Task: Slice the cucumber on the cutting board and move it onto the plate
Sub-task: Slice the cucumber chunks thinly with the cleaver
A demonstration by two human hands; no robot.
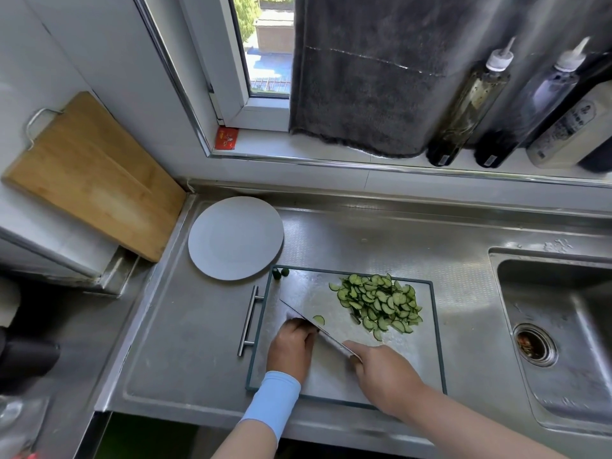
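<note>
A steel cutting board [308,293] with a dark rim lies on the counter. A heap of cucumber slices [381,303] covers its far right part. One loose slice [318,320] lies beside the knife [311,324], whose blade stands edge-down across the board. My right hand [381,372] grips the knife handle. My left hand [291,349] is curled against the blade's left side; whatever it holds down is hidden under the fingers. A small cucumber end [280,273] sits at the board's far left corner. The empty grey plate [235,237] stands just beyond it.
A sink [556,326] with a drain opens to the right. A wooden board [89,173] leans on the left wall. Several bottles [467,104] and a dark towel [381,77] are on the window sill. The cutting board's bar handle [249,321] sticks out left.
</note>
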